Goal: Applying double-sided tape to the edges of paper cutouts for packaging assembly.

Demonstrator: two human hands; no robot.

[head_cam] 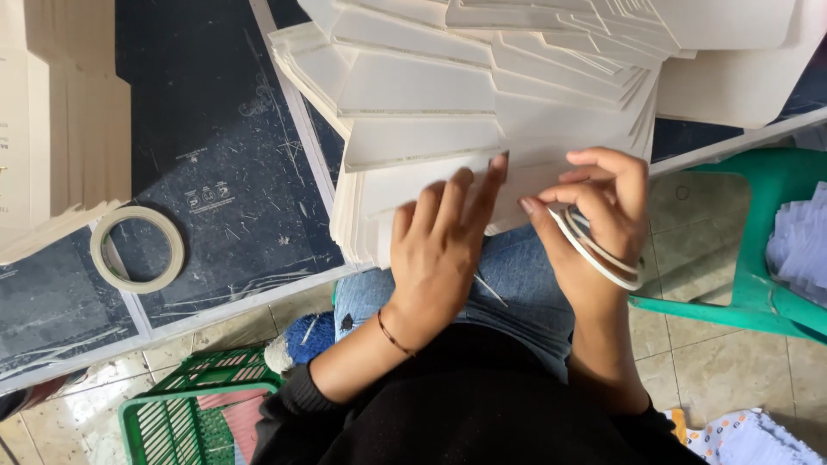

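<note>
A fanned stack of flat pale cardboard blanks point(482, 95) lies on a dark work surface point(215, 129) in front of me, its near edge hanging over my knees. My left hand point(439, 250) lies flat on the lowest blank, fingers stretched forward. My right hand point(603, 215) is curled around a thin white tape ring point(594, 254) held in the palm, with thumb and forefinger pinched at the blank's edge.
A roll of pale tape point(138, 248) lies on the dark surface at left, beside another cardboard stack point(60, 120). A green plastic basket point(185, 413) sits on the tiled floor at lower left. A green plastic chair point(758, 250) holding white papers point(801, 250) stands at right.
</note>
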